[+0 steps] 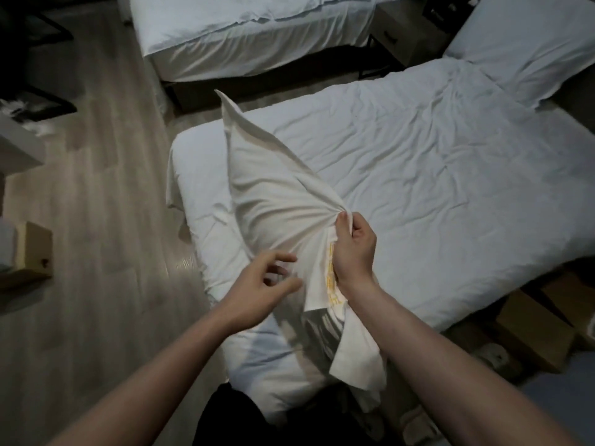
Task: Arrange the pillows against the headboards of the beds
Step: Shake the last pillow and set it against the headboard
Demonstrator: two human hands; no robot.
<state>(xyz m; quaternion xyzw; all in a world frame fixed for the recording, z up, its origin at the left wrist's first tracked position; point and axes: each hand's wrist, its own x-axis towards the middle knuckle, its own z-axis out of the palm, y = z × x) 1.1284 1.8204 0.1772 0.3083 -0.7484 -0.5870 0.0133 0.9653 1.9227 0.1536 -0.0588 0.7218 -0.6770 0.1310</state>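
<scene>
Head view, looking down over the foot of the near bed. I see my right hand (353, 249) gripping a soft white pillow in a creased cotton case (273, 201): the fingers and thumb are curled round a bunch of fabric at the case's right edge, and gathered folds fan out from that pinch across the cloth. The pillow is held up above the foot end of the near bed with its rumpled white sheet (418, 175). Its long axis runs from the open end, low and close to me, up and away to a pointed corner that tips toward the upper left. At the open end the case hangs loose in a limp flap below my right wrist, and a strip with yellow printing shows along the inner edge just beside that hand.

My left hand (267, 281) is beside the pillow's lower left side, fingers spread and loosely bent, holding nothing; whether the fingertips touch the cloth I cannot tell.

A second plump white pillow (528, 49) lies at the far right end of the near bed. A second bed with a white sheet (244, 30) stands beyond, apart from the near one across a strip of pale wood-plank floor (106, 175). Brown cardboard boxes (544, 320) sit on the floor at the right.
</scene>
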